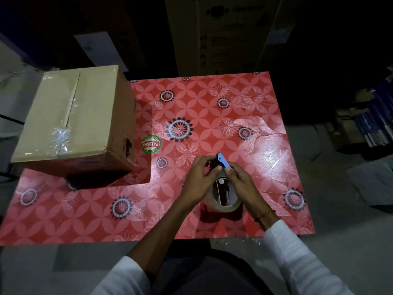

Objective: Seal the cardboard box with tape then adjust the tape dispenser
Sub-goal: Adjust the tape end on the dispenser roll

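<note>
Red table [265, 124]: box [80, 116] (taped) beside hands [221, 179].

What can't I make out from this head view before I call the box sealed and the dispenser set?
- Tape dispenser: its cutter end is covered by the left hand and right hand.
- Tape roll: the near side is in shadow.
- Cardboard box: only the top seam and one side show; the bottom is hidden.
- Background boxes: too dark to read.

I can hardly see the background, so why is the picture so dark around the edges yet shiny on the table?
Head view: light falls only on the red table, glaring white right of the hands; the surroundings stay dark, and the cardboard box casts a hard shadow.
</note>
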